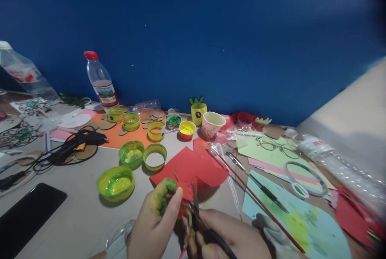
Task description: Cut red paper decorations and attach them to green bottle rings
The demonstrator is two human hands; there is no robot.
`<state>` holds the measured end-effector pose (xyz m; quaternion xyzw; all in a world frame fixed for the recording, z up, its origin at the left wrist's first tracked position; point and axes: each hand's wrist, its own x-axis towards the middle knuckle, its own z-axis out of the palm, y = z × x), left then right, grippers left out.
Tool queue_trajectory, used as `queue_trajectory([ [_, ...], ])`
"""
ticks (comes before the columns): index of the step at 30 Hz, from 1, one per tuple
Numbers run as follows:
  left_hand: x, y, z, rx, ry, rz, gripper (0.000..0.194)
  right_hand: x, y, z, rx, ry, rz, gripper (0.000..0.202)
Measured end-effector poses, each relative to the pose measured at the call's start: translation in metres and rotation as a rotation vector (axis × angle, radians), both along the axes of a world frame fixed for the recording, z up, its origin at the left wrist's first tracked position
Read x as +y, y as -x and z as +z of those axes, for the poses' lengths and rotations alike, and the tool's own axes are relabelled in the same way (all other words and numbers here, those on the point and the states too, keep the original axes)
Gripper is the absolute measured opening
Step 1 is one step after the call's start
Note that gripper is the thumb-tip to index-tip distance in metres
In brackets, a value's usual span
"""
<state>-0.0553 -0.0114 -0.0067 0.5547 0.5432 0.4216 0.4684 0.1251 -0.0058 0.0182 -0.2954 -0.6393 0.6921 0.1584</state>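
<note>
While the left hand (155, 216) pinches the small red paper piece (184, 192) near centre, right hand (233, 229) fingers grip the scissors (220, 241), blades at its right edge. Probably held off the worktop (81, 210) for blade clearance; red sheet (181, 160) lies just beyond, likely for easy reach.

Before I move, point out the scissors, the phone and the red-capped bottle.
Scissors (216, 237), head view: on the black handle.
Phone (30, 219), head view: on its dark face.
Red-capped bottle (105, 93), head view: on its label.
</note>
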Motion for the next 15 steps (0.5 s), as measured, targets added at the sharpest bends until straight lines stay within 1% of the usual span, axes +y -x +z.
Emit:
queue_trajectory([
  [3,-0.001,-0.001,0.0,-0.047,0.014,-0.051,0.029,0.002,-0.003,-0.007,0.033,-0.031,0.043,0.046],
  [5,0.0,-0.002,0.002,-0.124,0.031,-0.128,0.031,0.004,-0.007,-0.012,0.005,-0.018,0.079,0.033],
  [6,0.001,-0.003,0.004,-0.166,0.039,-0.143,0.031,0.004,-0.009,-0.015,0.006,0.005,0.114,0.028],
  [9,0.003,-0.004,0.008,-0.245,0.088,-0.188,0.028,0.008,-0.012,-0.021,0.07,0.068,0.177,0.02],
  [10,0.003,-0.005,0.01,-0.251,0.107,-0.193,0.028,0.009,-0.013,-0.022,0.094,0.063,0.172,0.02],
  [12,0.003,-0.007,0.011,-0.269,0.129,-0.161,0.028,0.011,-0.014,-0.023,0.066,-0.015,0.206,0.019],
  [15,0.0,-0.011,0.012,-0.291,0.139,-0.05,0.031,0.011,-0.018,-0.028,0.042,-0.117,0.215,0.019],
])
